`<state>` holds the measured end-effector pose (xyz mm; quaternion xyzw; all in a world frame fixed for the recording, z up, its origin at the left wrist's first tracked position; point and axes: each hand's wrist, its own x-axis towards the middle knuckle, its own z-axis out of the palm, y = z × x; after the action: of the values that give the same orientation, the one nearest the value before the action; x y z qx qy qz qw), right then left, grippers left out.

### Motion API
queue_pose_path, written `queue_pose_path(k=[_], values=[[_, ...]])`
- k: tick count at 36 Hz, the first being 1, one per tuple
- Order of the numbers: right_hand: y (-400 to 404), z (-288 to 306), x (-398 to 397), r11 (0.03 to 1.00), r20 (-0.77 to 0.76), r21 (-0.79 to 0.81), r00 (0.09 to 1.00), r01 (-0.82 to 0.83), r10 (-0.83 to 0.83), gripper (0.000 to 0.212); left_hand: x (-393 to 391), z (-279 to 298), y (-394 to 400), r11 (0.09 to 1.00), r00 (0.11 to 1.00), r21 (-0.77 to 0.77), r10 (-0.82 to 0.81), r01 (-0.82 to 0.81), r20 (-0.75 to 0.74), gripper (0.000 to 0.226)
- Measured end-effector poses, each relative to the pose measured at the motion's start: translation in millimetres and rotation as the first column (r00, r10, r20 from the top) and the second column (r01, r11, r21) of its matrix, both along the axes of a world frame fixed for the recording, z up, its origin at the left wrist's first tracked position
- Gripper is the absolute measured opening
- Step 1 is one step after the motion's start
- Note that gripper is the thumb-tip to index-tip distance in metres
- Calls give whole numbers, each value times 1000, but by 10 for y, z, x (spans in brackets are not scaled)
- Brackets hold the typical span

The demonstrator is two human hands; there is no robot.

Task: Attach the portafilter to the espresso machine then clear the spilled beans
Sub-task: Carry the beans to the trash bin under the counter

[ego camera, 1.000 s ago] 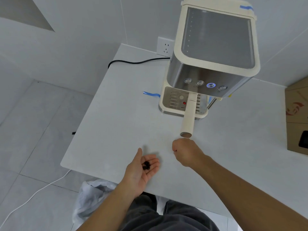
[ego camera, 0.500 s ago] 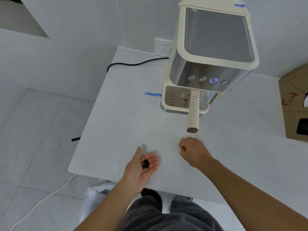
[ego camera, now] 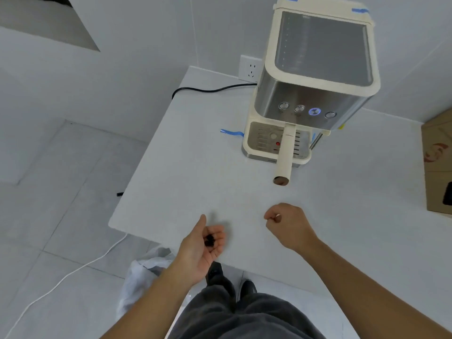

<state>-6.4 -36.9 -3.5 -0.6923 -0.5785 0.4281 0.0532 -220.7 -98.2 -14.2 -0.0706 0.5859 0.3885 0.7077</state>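
Note:
The cream and steel espresso machine [ego camera: 315,77] stands at the back of the white table [ego camera: 171,172]. Its portafilter [ego camera: 285,155] is fitted under the front, the cream handle pointing toward me. My left hand [ego camera: 203,243] is palm up over the table's near edge, fingers cupped around a few dark coffee beans [ego camera: 209,240]. My right hand [ego camera: 287,223] hovers above the table in front of the handle, curled into a loose fist; I cannot see anything in it.
A black power cord [ego camera: 208,90] runs from the machine toward the wall socket [ego camera: 250,69]. A cardboard box [ego camera: 437,165] sits at the right edge. A white plastic bag [ego camera: 144,270] lies on the floor below the table's near left edge. Blue tape [ego camera: 231,132] marks the table.
My view has tilted and pulled back, so the machine sits farther away. My left hand's fingers have curled more around the beans. My right fist has drawn back slightly from the portafilter handle.

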Motion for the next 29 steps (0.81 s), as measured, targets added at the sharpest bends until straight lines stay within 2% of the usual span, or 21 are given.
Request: queue_pose_path(k=[8, 11, 18, 24, 29], values=[[-93, 125, 58, 998, -167, -11, 984, -63, 60, 27, 158, 51, -489, 993, 993, -12, 117, -117, -5, 43], [-145, 153, 75, 997, -223, -32, 973, -68, 59, 24, 203, 29, -663, 989, 989, -24, 148, -148, -5, 42], [-287, 224, -60, 985, -295, -69, 946, -157, 131, 20, 284, 79, -1056, 970, 970, -46, 235, -238, -63, 51], [-443, 238, -455, 959, -349, -121, 916, -255, 199, 15, 132, 129, -1428, 932, 930, -41, 356, -361, -91, 51], [-630, 180, -884, 928, -371, -168, 893, -334, 254, 16, -116, 149, -1824, 858, 858, -56, 506, -511, -85, 50]])
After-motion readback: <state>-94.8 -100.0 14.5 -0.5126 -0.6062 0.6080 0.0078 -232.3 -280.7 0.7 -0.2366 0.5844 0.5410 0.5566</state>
